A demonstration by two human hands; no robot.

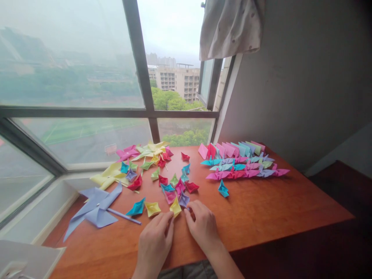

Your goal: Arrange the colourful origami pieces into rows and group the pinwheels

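My left hand (156, 240) is near the table's front edge, thumb and fingertips closed at the lower corner of a yellow paper boat (175, 207). Opposite it, my right hand (203, 224) pinches at the near end of a purple paper boat (184, 199). The fingers partly cover both contacts. Just beyond them a pink paper boat (170, 197), a magenta one (180, 186) and a red one (192, 187) cluster with other folded boats. Left of my hands sit a second yellow boat (152, 209) and a blue boat (136, 207).
A purple pinwheel (97, 207) lies at the left, with yellow pinwheels (109, 176) and a magenta one (128, 152) behind. Rows of folded paper cranes (247, 166) line the back right of the wooden table (276, 209). One blue boat (223, 189) stands apart. Windows border the far side.
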